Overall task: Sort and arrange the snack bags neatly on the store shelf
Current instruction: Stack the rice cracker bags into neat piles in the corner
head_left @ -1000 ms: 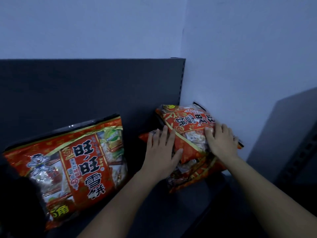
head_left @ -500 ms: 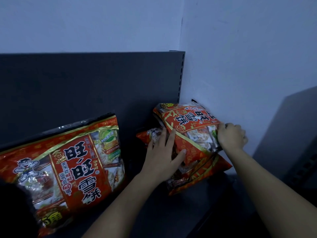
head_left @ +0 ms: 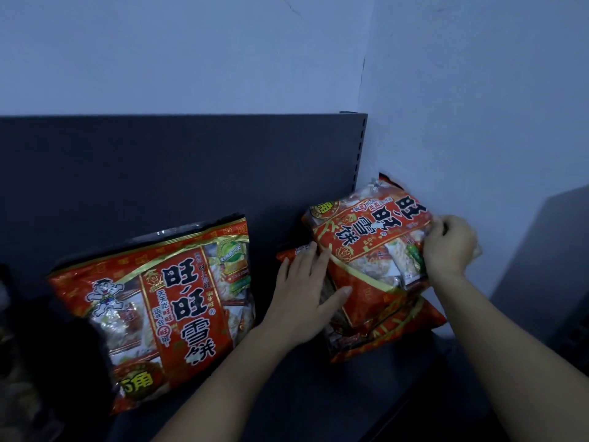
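At the back panel's [head_left: 191,170] right end, the wall [head_left: 478,122] hems in the top snack bag [head_left: 366,247], stacked on a lower bag [head_left: 392,327]; right hand [head_left: 449,247] pinches its edge, left hand [head_left: 306,298] presses flat. Another bag [head_left: 159,307] leans mid-panel. Top bag has tipped steeper.
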